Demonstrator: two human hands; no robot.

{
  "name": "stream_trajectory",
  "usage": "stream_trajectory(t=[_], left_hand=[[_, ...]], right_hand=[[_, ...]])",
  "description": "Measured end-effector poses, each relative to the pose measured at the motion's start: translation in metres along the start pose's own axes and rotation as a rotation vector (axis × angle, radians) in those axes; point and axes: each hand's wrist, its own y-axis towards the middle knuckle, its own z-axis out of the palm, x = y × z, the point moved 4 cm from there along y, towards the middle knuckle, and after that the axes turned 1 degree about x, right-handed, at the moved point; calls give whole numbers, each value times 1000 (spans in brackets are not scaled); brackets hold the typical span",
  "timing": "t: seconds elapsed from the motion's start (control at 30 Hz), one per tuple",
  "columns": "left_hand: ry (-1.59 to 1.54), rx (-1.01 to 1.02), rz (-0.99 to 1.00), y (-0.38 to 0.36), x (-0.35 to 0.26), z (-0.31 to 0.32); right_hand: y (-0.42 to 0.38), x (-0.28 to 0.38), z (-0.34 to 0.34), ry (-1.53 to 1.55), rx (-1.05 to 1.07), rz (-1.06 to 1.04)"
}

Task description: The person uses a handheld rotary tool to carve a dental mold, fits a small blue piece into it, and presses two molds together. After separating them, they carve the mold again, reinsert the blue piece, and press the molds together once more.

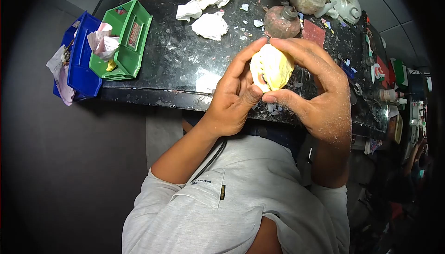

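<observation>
A pale yellow plaster dental cast (278,66) is held up over the front edge of the workbench, between my two hands. My left hand (234,96) grips its left side, index finger along the top and thumb at the bottom. From the other side my right hand (327,87) curls around it, fingertips on its upper edge and thumb beneath. White dust and crumbs cover the back of my right hand and wrist. A bumpy ridge and a small brownish gap show on the cast's left part. Its far side is hidden.
Green (123,45) and blue (85,64) bins with crumpled papers stand at the left. White crumpled tissues (209,25) lie farther back. A dusty spirit-lamp-like bottle (282,22), a red sandpaper-like piece (314,32) and plaster chips litter the black bench (171,64). Denture-like teeth (379,71) sit right.
</observation>
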Motion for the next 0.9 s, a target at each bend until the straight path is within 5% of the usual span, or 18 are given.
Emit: stream_trajectory(t=[0.5, 0.9], left_hand=[[266, -66, -9, 0, 2, -5], [585, -89, 35, 2, -1, -3]], right_hand=[[-14, -30, 10, 140, -86, 98], [-20, -52, 18, 77, -101, -71]])
